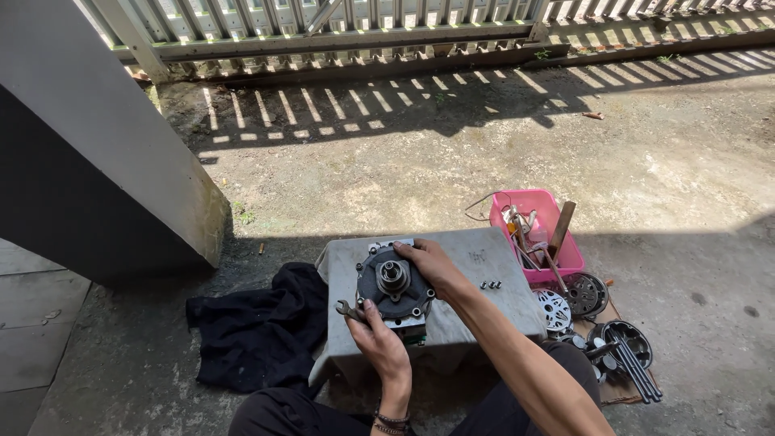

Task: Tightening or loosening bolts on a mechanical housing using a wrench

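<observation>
A round dark metal machine part point(394, 287) with a central hub and bolts around its rim lies on a small grey block table point(484, 274). My right hand point(428, 260) rests on its upper right edge, fingers curled over the rim. My left hand point(373, 335) is at its lower left edge, gripping a small metal wrench point(349, 310) that points at the rim. Three loose bolts point(490, 284) lie on the table to the right of the part.
A pink plastic tray point(557, 211) with tools and a wooden handle stands right of the table. Round metal parts and rods point(617, 339) lie on the ground beside it. A black cloth point(250, 323) lies at left. A grey pillar point(97, 161) and a fence point(363, 32) stand beyond.
</observation>
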